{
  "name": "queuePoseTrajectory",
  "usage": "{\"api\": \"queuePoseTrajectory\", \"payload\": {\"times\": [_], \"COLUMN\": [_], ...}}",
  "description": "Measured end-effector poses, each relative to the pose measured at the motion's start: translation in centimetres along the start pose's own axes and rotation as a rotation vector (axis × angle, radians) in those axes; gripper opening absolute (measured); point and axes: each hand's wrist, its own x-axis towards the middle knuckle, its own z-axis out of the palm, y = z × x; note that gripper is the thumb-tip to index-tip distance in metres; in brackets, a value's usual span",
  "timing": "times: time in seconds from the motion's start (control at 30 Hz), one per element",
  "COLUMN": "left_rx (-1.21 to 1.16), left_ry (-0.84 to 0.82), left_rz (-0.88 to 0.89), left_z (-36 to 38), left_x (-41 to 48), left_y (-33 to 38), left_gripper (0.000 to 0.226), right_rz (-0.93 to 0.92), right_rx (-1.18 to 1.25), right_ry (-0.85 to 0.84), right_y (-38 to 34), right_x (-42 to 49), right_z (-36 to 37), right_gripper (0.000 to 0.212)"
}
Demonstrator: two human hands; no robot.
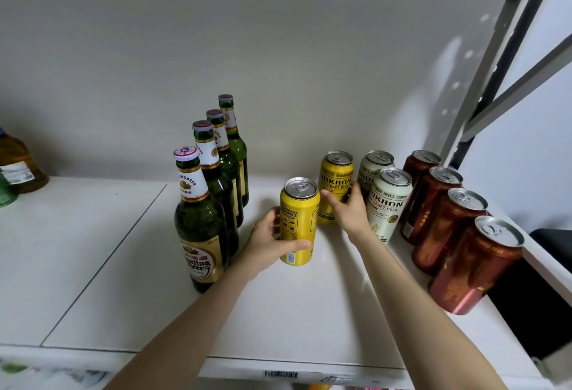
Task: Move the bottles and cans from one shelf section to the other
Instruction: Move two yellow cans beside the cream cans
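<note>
On the white shelf (pixel 130 281), my left hand (pixel 266 242) is wrapped around a yellow can (pixel 298 222) that stands upright near the middle. My right hand (pixel 348 208) grips a second yellow can (pixel 335 182) just behind it. Two white cans (pixel 388 204) stand to the right of my right hand. Further right a row of several red cans (pixel 473 265) runs along the shelf's right edge. A row of several green beer bottles (pixel 201 225) stands to the left of the yellow cans.
A seam (pixel 102 261) divides the shelf into a left and a right section. At the far left edge stand an amber bottle (pixel 18 166) and part of a green one (pixel 4 191). A grey metal upright (pixel 483 80) and brace close the right side.
</note>
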Motion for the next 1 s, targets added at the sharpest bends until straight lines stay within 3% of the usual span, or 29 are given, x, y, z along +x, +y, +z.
{"api": "queuePoseTrajectory", "payload": {"times": [0.3, 0.53, 1.0], "left_rx": [0.037, 0.013, -0.017], "left_ry": [0.012, -0.052, -0.151], "left_rz": [-0.012, 0.001, 0.012], "left_z": [-0.9, -0.3, 5.0], "left_x": [-0.5, -1.0, -2.2], "left_y": [-1.5, -1.5, -0.6], "left_gripper": [0.064, 0.064, 0.061], "right_rz": [0.062, 0.058, 0.034], "right_rx": [0.146, 0.186, 0.097], "right_ry": [-0.019, -0.314, -0.139], "right_y": [-2.1, -3.4, -2.2], "right_x": [-5.5, -10.1, -12.2], "right_z": [-1.8, -2.9, -6.8], "right_gripper": [0.054, 0.045, 0.051]}}
